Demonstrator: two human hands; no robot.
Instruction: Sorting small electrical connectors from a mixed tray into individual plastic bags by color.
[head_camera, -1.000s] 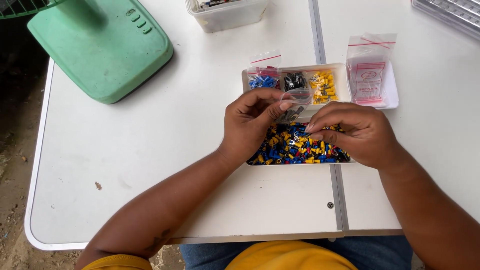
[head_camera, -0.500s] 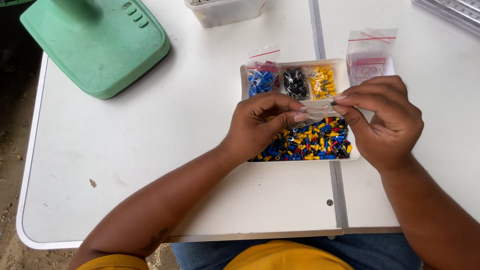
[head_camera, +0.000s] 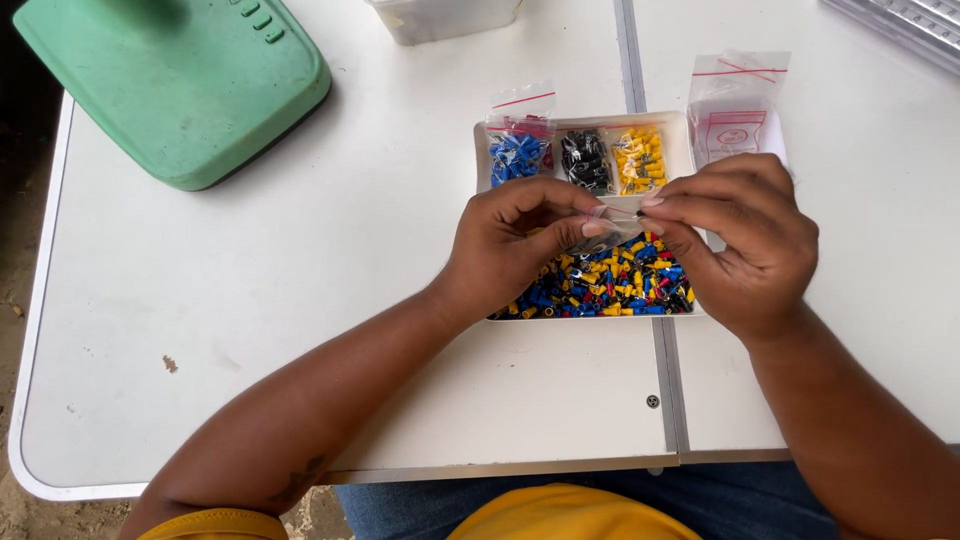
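Note:
A shallow white tray (head_camera: 480, 150) lies on the table, its near half full of several loose blue, yellow, red and black crimp connectors (head_camera: 610, 285). At its far end lie small clear bags of blue (head_camera: 517, 155), black (head_camera: 585, 160) and yellow connectors (head_camera: 640, 160). My left hand (head_camera: 510, 245) and my right hand (head_camera: 740, 240) meet above the tray, both pinching one small clear plastic bag (head_camera: 612, 225) between thumbs and fingers. What the bag contains is hidden.
A clear zip bag with red print (head_camera: 735, 110) lies right of the tray. A green fan base (head_camera: 180, 85) stands at the far left, a clear plastic tub (head_camera: 445, 18) at the far edge. The white table (head_camera: 250, 330) has a seam (head_camera: 632, 60) down its right part.
Both hands rose off the loose connectors and came together above the tray; they now hold the small clear bag between them. The camera has shifted slightly.

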